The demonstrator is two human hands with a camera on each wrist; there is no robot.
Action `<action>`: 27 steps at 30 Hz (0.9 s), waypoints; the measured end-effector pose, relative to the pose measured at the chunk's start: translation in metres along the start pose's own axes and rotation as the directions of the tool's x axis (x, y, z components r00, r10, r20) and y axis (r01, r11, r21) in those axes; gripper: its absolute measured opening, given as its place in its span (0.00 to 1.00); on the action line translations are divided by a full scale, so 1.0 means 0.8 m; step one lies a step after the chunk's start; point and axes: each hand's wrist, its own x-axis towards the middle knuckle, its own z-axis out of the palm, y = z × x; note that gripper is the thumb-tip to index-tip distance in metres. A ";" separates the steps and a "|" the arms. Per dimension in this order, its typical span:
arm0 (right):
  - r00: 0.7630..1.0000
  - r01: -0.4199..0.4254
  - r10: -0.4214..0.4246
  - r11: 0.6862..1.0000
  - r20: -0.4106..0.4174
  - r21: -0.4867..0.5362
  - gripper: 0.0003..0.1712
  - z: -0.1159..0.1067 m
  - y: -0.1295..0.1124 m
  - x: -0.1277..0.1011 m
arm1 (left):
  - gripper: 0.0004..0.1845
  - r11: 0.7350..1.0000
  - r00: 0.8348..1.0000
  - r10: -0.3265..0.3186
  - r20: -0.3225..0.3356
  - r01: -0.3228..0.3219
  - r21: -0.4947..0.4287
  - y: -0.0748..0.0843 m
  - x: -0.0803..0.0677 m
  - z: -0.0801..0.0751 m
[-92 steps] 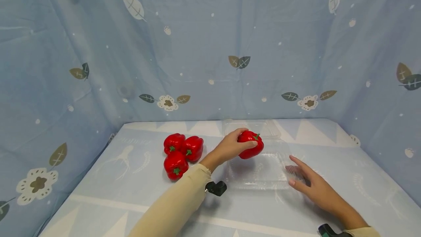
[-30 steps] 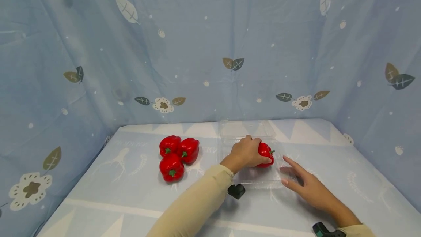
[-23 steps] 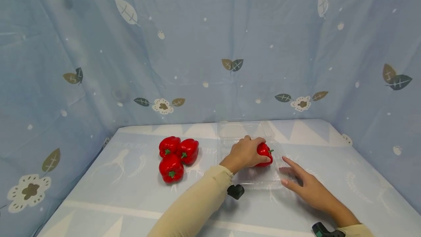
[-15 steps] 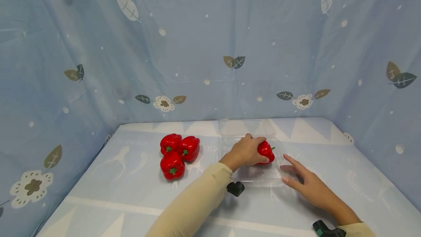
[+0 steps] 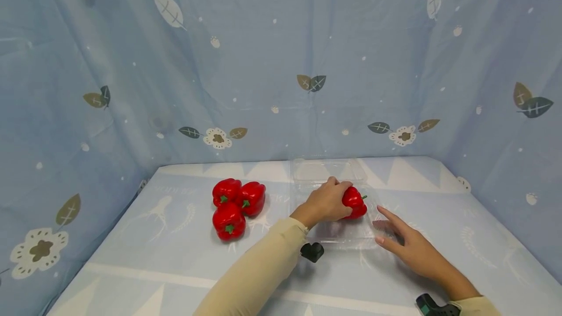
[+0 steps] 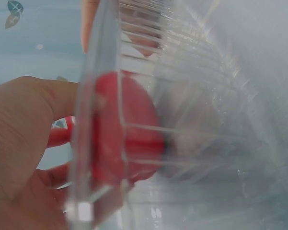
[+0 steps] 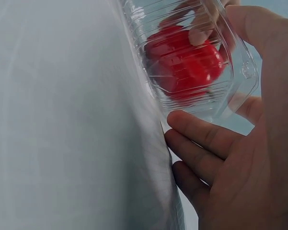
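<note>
One red pepper (image 5: pixel 353 202) inside the clear tray (image 5: pixel 338 236), left hand (image 5: pixel 326 202) curled around it; right hand (image 5: pixel 410 248) spread beside.

Left hand (image 5: pixel 327 202) curled in a grip; right hand (image 5: pixel 410 250) flat, fingers straight.

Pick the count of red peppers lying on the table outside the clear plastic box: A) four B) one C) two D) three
D: three loose peppers cluster on the table left of the clear box, while the left hand holds a fourth pepper inside it.
</note>
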 end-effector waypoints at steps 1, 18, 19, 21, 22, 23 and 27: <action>1.000 0.000 0.000 1.000 -0.001 -0.001 0.44 0.000 0.000 0.000 | 0.34 1.000 1.000 0.004 -0.002 -0.004 0.012 0.000 0.000 0.000; 1.000 0.009 -0.009 1.000 -0.005 0.023 0.43 0.001 0.001 -0.001 | 0.31 0.999 0.999 0.040 -0.029 -0.039 0.016 0.003 -0.003 0.002; 1.000 0.006 -0.006 1.000 -0.004 0.024 0.43 0.001 0.000 -0.001 | 0.31 0.999 0.999 0.037 -0.027 -0.037 0.003 0.003 -0.003 0.002; 1.000 0.001 -0.001 1.000 -0.002 0.023 0.43 0.001 0.000 -0.001 | 0.31 0.999 0.999 0.039 -0.022 -0.040 -0.020 0.002 -0.004 0.001; 1.000 -0.002 0.002 1.000 0.000 0.021 0.44 0.001 0.000 -0.001 | 0.31 0.999 0.999 0.042 -0.020 -0.043 -0.029 0.002 -0.004 0.001; 1.000 -0.004 0.004 1.000 -0.001 0.019 0.44 0.001 -0.001 -0.001 | 0.32 0.998 0.999 0.049 -0.020 -0.049 -0.032 0.001 -0.004 0.001; 1.000 -0.015 0.015 1.000 0.001 0.006 0.44 0.001 -0.002 -0.001 | 0.31 0.997 0.998 0.063 -0.021 -0.063 -0.037 -0.001 -0.002 0.000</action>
